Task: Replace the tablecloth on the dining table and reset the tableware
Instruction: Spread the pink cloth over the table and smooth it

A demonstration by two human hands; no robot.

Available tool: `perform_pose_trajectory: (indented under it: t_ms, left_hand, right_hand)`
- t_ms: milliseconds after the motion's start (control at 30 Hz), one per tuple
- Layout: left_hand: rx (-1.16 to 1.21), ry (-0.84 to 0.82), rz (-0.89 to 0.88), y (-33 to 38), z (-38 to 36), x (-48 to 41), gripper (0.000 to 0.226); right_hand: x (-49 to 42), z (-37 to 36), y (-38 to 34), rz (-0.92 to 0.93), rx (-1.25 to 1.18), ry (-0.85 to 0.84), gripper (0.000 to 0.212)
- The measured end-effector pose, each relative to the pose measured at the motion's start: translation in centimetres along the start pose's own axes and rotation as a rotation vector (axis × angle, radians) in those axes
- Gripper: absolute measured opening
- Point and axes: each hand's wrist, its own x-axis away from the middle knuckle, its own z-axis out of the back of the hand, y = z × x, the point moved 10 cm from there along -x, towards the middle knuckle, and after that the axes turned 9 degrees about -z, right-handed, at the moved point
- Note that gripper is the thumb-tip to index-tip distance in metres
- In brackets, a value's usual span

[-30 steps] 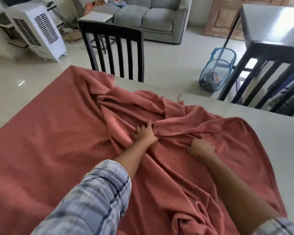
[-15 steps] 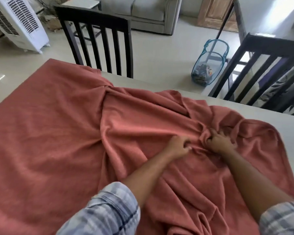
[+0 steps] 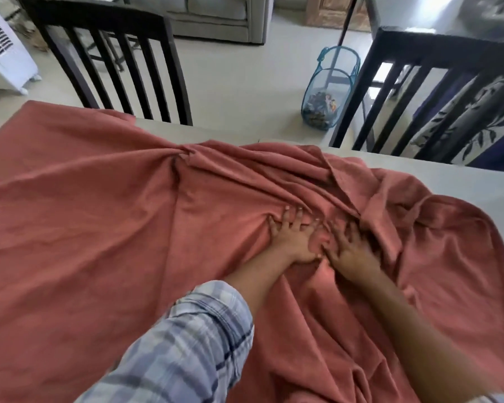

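Note:
A terracotta-red tablecloth [image 3: 85, 228] lies over most of the pale dining table [image 3: 463, 181]. It is flat on the left and bunched in folds at the middle and right. My left hand [image 3: 291, 237] lies flat on the folds with fingers spread, palm down. Right beside it, my right hand [image 3: 351, 247] also presses on the cloth with fingers apart; its image is blurred. The two hands almost touch. Bare tabletop shows at the far right and along the far edge. No tableware is in view.
A dark slatted chair [image 3: 114, 62] stands at the table's far side, another [image 3: 419, 91] at the far right with patterned fabric on it. A blue mesh basket [image 3: 329, 91] sits on the floor between them. A white air cooler [image 3: 0, 50] and a grey sofa [image 3: 216, 16] stand beyond.
Both hands have gone from gripping bunched cloth to lying flat with fingers spread. They have moved farther across the table, and the folds have shifted toward the right.

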Motion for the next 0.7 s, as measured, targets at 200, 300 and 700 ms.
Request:
perform_pose_trajectory:
  t_ms: [200,300,700]
  left_hand:
    - [0.499,0.052,-0.301,10.3,1.8,-0.2,0.054]
    - [0.365,0.428,-0.161,7.5,4.8,0.7,0.039]
    - [0.35,-0.144,-0.269,8.4,-1.1,1.0,0.069]
  right_hand:
    - [-4.0,3.8,15.5,-0.226,-0.126,-0.116,0.071]
    - [-4.0,6.8,14.5,-0.291,-0.094,-0.027,0.07]
    - [-5.1,3.4,10.5,-0.24,0.033,-0.173,0.078]
